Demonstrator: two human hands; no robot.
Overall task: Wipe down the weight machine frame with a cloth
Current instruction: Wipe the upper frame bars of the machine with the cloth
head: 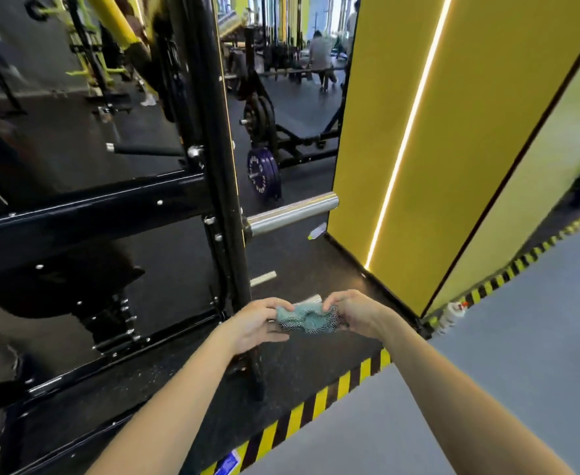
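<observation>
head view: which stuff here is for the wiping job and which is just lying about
For the job: crumpled teal cloth with mesh backing, gripped by left hand and right hand; black steel machine frame.
Lying about: purple round weight plate; white upright plastic bottle; clear toppled bottle.

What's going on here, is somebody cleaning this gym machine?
A person stands at a black weight machine frame, holding a bunched teal cloth between both hands. The left hand grips one end and the right hand the other. The cloth is in the air in front of the frame's upright post, not touching it, so no wiping is under way at this moment. A chrome bar sleeve juts from the post higher up.
</observation>
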